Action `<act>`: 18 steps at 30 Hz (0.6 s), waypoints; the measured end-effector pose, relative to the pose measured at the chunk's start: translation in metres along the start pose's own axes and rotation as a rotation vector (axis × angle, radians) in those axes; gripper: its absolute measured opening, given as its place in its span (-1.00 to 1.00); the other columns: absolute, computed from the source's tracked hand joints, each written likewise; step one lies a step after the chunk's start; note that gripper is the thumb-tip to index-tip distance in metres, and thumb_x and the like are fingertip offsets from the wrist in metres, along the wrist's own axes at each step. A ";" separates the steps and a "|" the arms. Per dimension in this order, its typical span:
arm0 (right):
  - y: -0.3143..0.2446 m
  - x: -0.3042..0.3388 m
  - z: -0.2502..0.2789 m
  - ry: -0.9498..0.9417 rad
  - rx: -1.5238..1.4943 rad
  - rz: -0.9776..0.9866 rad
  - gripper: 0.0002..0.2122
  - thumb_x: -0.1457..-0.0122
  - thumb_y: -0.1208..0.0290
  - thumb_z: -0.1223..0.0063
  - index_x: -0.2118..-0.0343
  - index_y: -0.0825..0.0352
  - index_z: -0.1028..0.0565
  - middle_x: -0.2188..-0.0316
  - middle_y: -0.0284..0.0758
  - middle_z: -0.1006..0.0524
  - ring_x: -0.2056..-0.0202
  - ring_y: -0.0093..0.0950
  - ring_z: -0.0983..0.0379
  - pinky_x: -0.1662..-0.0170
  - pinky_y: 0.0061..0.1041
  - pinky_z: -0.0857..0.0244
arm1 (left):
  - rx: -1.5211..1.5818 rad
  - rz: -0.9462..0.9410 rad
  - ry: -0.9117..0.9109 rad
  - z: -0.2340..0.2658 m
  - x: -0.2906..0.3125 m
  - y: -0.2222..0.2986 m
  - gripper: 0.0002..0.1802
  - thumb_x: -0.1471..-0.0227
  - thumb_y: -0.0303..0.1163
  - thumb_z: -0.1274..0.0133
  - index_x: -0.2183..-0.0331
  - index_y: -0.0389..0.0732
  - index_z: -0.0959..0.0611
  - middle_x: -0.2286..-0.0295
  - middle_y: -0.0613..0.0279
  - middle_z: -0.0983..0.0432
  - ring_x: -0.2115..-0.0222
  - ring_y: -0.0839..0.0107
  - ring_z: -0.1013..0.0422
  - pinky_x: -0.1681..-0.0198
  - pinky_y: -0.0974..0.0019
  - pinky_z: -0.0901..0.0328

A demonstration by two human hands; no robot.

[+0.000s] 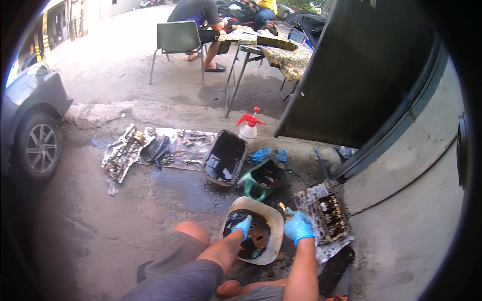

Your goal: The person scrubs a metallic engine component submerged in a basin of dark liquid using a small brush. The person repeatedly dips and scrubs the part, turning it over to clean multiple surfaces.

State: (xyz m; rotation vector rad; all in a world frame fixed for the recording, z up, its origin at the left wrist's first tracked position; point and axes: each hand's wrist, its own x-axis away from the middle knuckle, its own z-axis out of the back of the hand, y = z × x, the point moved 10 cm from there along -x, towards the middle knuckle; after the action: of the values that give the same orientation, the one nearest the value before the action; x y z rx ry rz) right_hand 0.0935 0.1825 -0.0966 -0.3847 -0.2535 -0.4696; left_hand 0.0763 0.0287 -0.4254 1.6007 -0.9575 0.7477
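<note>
The blue-gloved left hand is reaching into a cream basin of dark liquid; its fingertips are hiding, so I cannot tell its grip. A brown metal part is lying in the basin beside it. The blue-gloved right hand is holding a small pale thing. An oily cylinder head is sitting nearby on newspaper.

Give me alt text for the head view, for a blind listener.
A person's blue-gloved left hand reaches into a pale basin of dark liquid, the gloved right hand at its right side. Nearby are an oily engine part on newspaper, a green container, a dark tray and a red-topped spray bottle.
</note>
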 end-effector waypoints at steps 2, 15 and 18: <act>0.010 0.000 0.008 0.011 0.084 0.026 -0.75 -0.05 0.39 -0.06 0.19 0.20 -0.61 0.20 -0.02 -0.56 0.14 -0.08 -0.52 0.09 -0.21 -0.41 | -0.026 0.025 0.016 -0.026 0.033 0.000 -0.20 -0.14 0.22 0.11 -0.26 -0.04 -0.27 -0.26 0.16 -0.11 -0.27 0.12 0.00 -0.24 -0.01 -0.04; 0.063 -0.027 -0.007 -0.069 -0.052 0.024 -0.69 0.03 0.39 -0.11 0.17 0.22 -0.61 0.14 -0.04 -0.55 0.06 -0.07 -0.49 -0.01 -0.24 -0.38 | -1.029 -0.182 0.153 -0.048 -0.103 -0.059 -0.59 -0.06 -0.16 0.04 0.16 -0.20 -0.68 0.15 0.04 -0.59 0.10 0.08 -0.50 0.06 0.15 -0.38; -0.024 -0.004 -0.006 -0.141 -0.223 0.145 -0.68 0.06 0.47 -0.06 0.17 0.29 -0.59 0.13 0.02 -0.54 0.03 -0.05 -0.46 -0.04 -0.23 -0.36 | -0.715 -0.103 0.646 0.123 -0.116 -0.031 -0.64 0.11 -0.33 -0.12 0.20 -0.20 -0.68 0.18 -0.03 -0.60 0.10 0.02 -0.51 0.14 0.14 -0.40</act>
State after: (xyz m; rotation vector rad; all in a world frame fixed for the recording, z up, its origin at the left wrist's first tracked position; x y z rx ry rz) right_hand 0.0791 0.1618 -0.0966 -0.6511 -0.3083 -0.3287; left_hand 0.0467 -0.0645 -0.5672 0.7023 -0.5567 0.6794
